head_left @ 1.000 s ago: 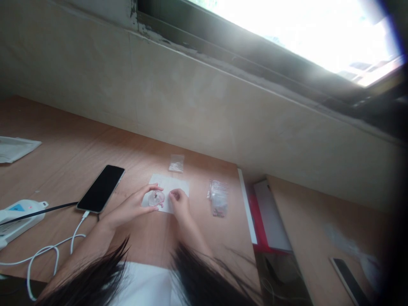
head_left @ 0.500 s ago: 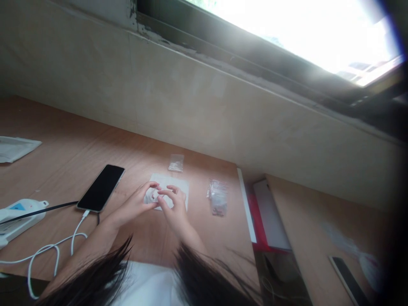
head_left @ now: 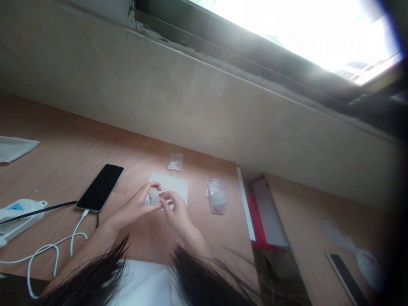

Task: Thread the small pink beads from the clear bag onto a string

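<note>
A small translucent, whitish piece sits in my left hand, between the curved thumb and fingers; its exact kind is too blurred to tell. At its right edge, my right hand is closed in a pinch, thumb against fingertips. What that pinch holds, if anything, is too small to make out. Both hands are over a pale square sheet on the wooden table. Just beyond the sheet lies a small clear plastic bag. Right of the hands is a pile of clear plastic bags.
Left of my hands lies a black phone with a white charging cable. A white power strip and a pale packet are farther left. A wall borders the table's far side. Beyond its right edge are a red folder and another tabletop.
The right hand's fingers have closed into a pinch, where thumb and fingers were apart before. The piece in the left hand now looks more see-through and less white.
</note>
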Available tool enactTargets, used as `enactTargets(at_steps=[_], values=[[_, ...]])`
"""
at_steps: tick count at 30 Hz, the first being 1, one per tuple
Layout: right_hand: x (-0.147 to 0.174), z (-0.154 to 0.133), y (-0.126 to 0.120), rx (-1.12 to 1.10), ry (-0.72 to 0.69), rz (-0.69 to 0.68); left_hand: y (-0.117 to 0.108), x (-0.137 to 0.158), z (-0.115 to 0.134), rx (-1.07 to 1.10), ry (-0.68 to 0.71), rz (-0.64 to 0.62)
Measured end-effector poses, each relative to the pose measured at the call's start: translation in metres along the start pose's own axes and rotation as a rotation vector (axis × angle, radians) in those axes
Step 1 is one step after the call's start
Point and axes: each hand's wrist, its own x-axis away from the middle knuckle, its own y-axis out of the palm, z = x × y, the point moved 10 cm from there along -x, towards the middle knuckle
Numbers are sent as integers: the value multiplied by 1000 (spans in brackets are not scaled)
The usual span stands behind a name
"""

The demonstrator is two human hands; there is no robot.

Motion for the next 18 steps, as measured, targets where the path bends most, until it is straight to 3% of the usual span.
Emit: enactTargets(at_steps=[5, 10, 18], values=[[0, -1, -15, -19, 2, 12, -10, -2, -2, 114, -56, -1], [4, 15, -25, -246, 83, 97, -10, -2, -1, 218, -124, 9], [10, 28, -26, -202, 161, 116, 1, 0, 2, 212, -140, -78]])
